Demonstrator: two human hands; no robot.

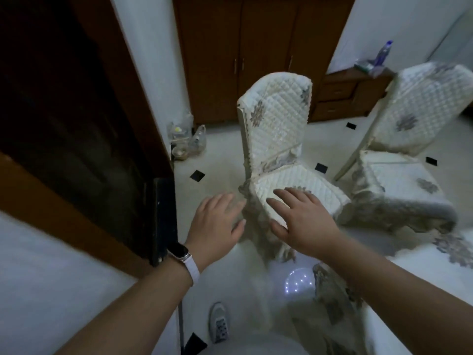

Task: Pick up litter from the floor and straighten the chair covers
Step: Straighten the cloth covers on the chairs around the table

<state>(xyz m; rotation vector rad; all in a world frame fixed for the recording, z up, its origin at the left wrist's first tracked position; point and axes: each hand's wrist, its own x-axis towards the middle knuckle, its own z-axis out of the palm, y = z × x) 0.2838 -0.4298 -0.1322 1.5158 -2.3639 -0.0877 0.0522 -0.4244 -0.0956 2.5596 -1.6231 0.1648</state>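
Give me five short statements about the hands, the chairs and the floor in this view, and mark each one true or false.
1. The right hand is over the seat of the nearer covered chair. True.
2. The left hand has a piece of litter in its grip. False: it is open, fingers spread, and holds nothing.
3. A watch is on the left wrist. True.
4. Both chairs have bare wooden seats. False: the nearer chair and the second chair to its right both wear quilted, flowered covers.
5. The clear plastic bags lie on the nearer chair's seat. False: they sit on the floor by the wall, left of that chair.
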